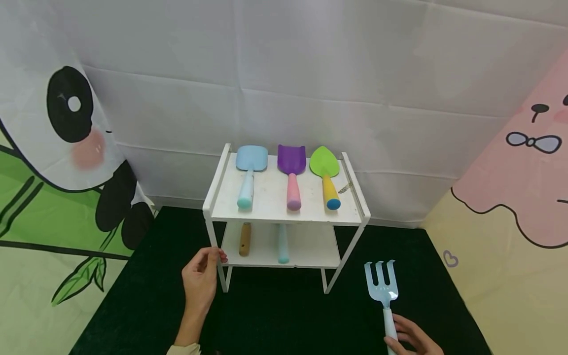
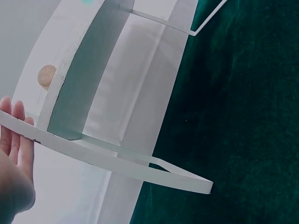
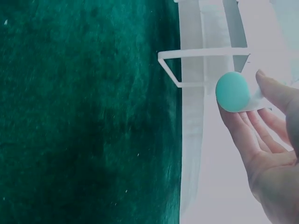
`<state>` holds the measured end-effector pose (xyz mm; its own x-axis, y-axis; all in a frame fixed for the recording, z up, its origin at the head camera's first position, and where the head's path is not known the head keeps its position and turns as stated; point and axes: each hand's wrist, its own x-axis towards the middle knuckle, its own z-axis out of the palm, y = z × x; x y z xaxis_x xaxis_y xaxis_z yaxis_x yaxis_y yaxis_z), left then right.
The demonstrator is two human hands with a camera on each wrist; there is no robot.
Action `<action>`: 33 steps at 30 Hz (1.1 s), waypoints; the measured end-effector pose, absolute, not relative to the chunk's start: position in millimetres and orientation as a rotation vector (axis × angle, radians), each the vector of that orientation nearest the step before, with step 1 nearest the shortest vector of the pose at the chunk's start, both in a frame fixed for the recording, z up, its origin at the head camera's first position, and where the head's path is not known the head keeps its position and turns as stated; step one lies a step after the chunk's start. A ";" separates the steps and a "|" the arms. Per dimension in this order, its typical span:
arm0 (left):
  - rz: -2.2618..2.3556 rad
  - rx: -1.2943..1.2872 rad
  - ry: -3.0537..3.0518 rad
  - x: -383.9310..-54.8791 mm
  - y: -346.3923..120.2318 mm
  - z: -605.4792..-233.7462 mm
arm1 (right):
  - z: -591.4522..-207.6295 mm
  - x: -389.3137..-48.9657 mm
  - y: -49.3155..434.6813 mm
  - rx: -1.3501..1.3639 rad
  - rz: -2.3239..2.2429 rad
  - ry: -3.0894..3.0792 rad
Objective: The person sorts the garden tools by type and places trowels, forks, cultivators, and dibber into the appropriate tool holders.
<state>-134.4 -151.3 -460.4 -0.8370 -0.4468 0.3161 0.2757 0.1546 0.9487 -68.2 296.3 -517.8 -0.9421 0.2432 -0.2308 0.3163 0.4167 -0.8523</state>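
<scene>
At the lower right of the head view, my right hand (image 1: 412, 337) grips a light blue toy garden hand fork (image 1: 381, 291) by its handle, tines up. In the right wrist view the turquoise butt of its handle (image 3: 232, 92) shows between thumb and fingers. My left hand (image 1: 200, 276) holds the left front leg of a white two-tier shelf rack (image 1: 284, 221); in the left wrist view its fingers (image 2: 18, 112) reach behind the white frame. On the top tier lie a light blue spade (image 1: 251, 159), a purple scoop with pink handle (image 1: 292, 160) and a green trowel with yellow handle (image 1: 324, 162).
On the lower tier a wooden handle (image 1: 245, 240) and a light turquoise handle (image 1: 283, 244) stick out, their heads hidden under the top tier. A dark green cloth (image 1: 284, 315) covers the surface below. White curtain (image 1: 301, 74) hangs behind, with cartoon-printed cloth at both sides.
</scene>
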 end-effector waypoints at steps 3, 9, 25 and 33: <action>-1.748 0.170 -1.889 -134.0 -151.2 -460.2 | -513.8 -66.5 289.3 0.481 -1.595 2.588; -1.753 0.184 -1.885 -134.3 -151.1 -460.2 | -503.6 -61.6 273.7 0.408 -1.657 2.577; -1.772 0.146 -1.859 -148.5 -162.9 -495.0 | -490.2 -58.2 251.7 0.276 -1.663 2.482; -1.767 0.143 -1.862 -149.0 -162.3 -496.0 | -480.8 -58.1 233.2 0.146 -1.600 2.583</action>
<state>-149.0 -162.3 -496.0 -0.8358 -0.4457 0.3206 0.2969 0.1242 0.9468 -58.1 233.2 -480.8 -0.9905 0.0291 -0.1346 0.1335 0.4433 -0.8864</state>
